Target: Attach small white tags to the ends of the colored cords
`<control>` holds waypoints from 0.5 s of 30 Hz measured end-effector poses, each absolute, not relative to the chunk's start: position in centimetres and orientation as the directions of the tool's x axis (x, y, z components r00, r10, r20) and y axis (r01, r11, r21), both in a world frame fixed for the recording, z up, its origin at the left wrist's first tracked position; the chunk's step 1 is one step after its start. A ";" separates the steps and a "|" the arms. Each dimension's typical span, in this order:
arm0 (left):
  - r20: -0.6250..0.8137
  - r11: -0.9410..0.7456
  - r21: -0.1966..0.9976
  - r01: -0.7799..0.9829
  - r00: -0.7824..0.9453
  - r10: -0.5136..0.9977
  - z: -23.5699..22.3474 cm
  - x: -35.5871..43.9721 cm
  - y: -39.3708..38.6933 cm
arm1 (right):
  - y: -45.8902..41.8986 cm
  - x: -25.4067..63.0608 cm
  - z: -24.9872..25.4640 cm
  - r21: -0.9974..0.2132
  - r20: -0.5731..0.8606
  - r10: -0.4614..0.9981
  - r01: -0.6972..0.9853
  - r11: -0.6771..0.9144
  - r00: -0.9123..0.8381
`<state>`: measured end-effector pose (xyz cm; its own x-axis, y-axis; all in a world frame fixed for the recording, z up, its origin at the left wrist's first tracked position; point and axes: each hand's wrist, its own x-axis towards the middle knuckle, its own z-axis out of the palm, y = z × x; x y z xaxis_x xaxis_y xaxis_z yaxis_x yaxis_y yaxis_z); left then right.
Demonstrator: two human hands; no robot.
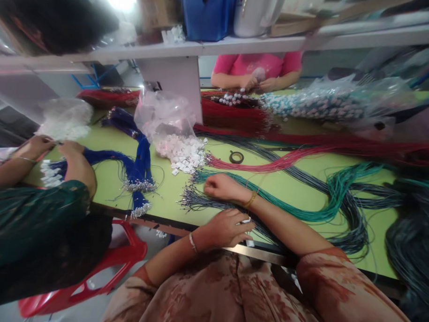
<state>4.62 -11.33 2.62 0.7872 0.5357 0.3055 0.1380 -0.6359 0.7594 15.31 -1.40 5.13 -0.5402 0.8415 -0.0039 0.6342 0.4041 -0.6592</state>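
My left hand (229, 228) is by the table's front edge, its fingers bent around small white plastic connectors (249, 243). Beyond it, my right hand (222, 187) is curled over the ends of the wires; what its fingertips pinch, if anything, is hidden. Under and beside that hand lie a bundle of black wires (199, 200) and a bundle of green wires (286, 206), both with metal terminals at their left ends. Pink wires (263, 166) run behind them. A heap of white connectors (184, 153) spills from a clear plastic bag (163, 110) just beyond my right hand.
A black tape roll (236, 157) lies behind the pink wires. Blue wire bundles (140, 160) are to the left, where a co-worker's hands (72, 149) work beside a red stool (127, 245). Across the table another person in pink (258, 68) handles wires beneath a shelf (239, 47).
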 end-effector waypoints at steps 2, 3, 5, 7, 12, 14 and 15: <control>0.328 -0.582 0.798 0.155 0.699 0.635 2.3 3.6 -10.3 | -1.9 13.5 4.2 -0.573 -0.076 0.864 0.731 0.371 -0.498; 0.343 -0.533 0.829 0.169 0.599 0.724 2.3 2.7 -9.4 | -2.1 12.9 3.8 -0.545 -0.102 0.870 0.759 0.357 -0.483; 0.354 -0.423 0.875 0.234 0.286 0.891 2.3 0.3 -6.7 | -2.1 12.4 3.1 -0.527 -0.116 0.876 0.777 0.345 -0.468; 0.346 -0.363 0.833 0.418 0.119 0.931 2.5 -2.3 -3.4 | -2.0 12.6 2.7 -0.537 -0.077 0.884 0.766 0.353 -0.461; 0.179 -0.280 0.434 0.856 0.223 0.958 2.0 -6.4 2.0 | -1.2 13.8 2.0 -0.693 0.026 0.875 0.623 0.364 -0.483; 0.150 -0.252 0.361 0.898 0.210 0.966 1.6 -6.9 2.4 | -0.8 14.0 1.9 -0.778 0.028 0.883 0.544 0.314 -0.469; 0.143 -0.240 0.359 0.902 0.201 0.969 1.5 -7.1 2.3 | -0.7 14.1 2.0 -0.805 0.023 0.888 0.519 0.288 -0.458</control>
<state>-7.08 2.27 1.52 0.2011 0.9691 0.1431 0.9018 -0.2402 0.3592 14.11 -0.75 1.97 -0.4583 0.8885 0.0229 0.5186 0.2883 -0.8050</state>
